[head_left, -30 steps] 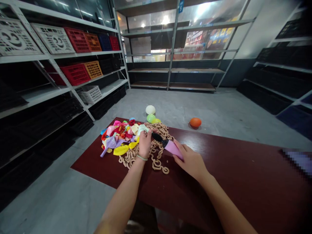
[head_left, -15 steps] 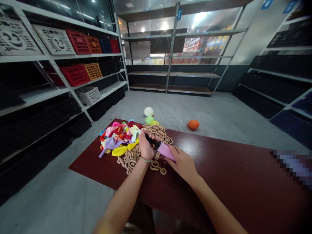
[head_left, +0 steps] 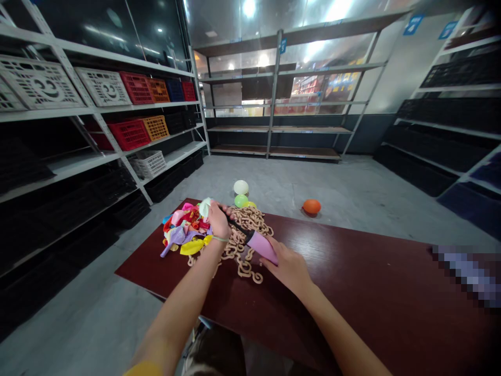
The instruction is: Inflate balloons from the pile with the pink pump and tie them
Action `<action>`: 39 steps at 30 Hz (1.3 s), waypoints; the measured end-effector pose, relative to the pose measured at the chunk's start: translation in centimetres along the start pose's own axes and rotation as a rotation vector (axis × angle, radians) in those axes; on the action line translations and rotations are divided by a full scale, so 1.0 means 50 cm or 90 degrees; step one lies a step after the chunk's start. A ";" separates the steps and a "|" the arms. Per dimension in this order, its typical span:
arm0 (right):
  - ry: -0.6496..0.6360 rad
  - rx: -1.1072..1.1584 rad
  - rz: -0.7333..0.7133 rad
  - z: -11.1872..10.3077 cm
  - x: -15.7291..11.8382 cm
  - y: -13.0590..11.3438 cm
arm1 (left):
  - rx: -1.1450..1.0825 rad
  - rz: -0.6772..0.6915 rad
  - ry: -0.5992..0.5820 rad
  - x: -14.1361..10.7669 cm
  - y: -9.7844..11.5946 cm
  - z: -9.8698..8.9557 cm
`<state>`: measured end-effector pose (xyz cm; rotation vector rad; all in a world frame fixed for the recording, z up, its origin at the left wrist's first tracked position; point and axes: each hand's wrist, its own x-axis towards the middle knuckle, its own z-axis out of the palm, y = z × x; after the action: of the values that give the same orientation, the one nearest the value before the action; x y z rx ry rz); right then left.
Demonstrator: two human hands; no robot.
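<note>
A hand balloon pump [head_left: 261, 246] with a pink barrel and a black shaft is stretched between my two hands above the table. Around the pink barrel my right hand [head_left: 289, 267] is closed. My left hand [head_left: 219, 222] grips the black far end, its fingers partly hidden. A pale mint balloon [head_left: 204, 208], a little rounded, sticks out just past the left fingers; how it sits on the pump is hidden. Left of that hand lies a heap of limp coloured balloons [head_left: 183, 230]. Beneath the pump, tan curled rope-like pieces [head_left: 245, 267] are spread in a pile.
The dark red table [head_left: 344, 297] stretches to the right, where a blurred purplish patch [head_left: 465, 269] shows. On the floor beyond are a white balloon [head_left: 241, 187], a green balloon [head_left: 241, 201] and an orange balloon [head_left: 312, 207]. Shelves with crates [head_left: 129, 133] stand left.
My left hand has moved left, away from the right, and more black shaft shows between them. The mint balloon looks rounder. The view has tilted up slightly.
</note>
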<state>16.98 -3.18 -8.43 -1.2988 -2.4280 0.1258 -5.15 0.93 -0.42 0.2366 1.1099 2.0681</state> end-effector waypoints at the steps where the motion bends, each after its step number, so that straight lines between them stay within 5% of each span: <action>1: 0.001 0.007 -0.004 0.000 -0.001 -0.003 | -0.009 0.018 -0.010 0.015 0.022 0.000; 6: 0.010 0.051 0.008 0.003 -0.006 -0.029 | -0.033 0.085 -0.072 0.039 0.069 0.002; 13: -0.008 0.138 0.087 -0.009 -0.012 -0.053 | 0.047 0.035 -0.166 -0.057 -0.061 0.006; 16: -0.020 0.164 0.090 -0.016 -0.012 -0.055 | 0.069 0.041 -0.179 -0.066 -0.080 0.004; 26: 0.000 0.159 0.002 -0.006 -0.009 -0.053 | 0.049 0.087 -0.073 0.089 0.106 0.003; 29: 0.007 0.134 0.028 0.002 -0.011 -0.041 | 0.034 0.068 -0.059 0.061 0.065 0.012; 35: -0.006 0.145 0.117 -0.008 -0.008 -0.035 | 0.107 -0.004 -0.175 -0.038 -0.095 0.031; 39: -0.047 0.171 0.115 -0.014 -0.004 -0.055 | 0.105 -0.055 -0.157 0.005 -0.065 0.025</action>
<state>15.17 -4.98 -7.14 -1.4056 -2.2520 0.5369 -2.96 2.99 -2.24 0.5025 1.1170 1.8162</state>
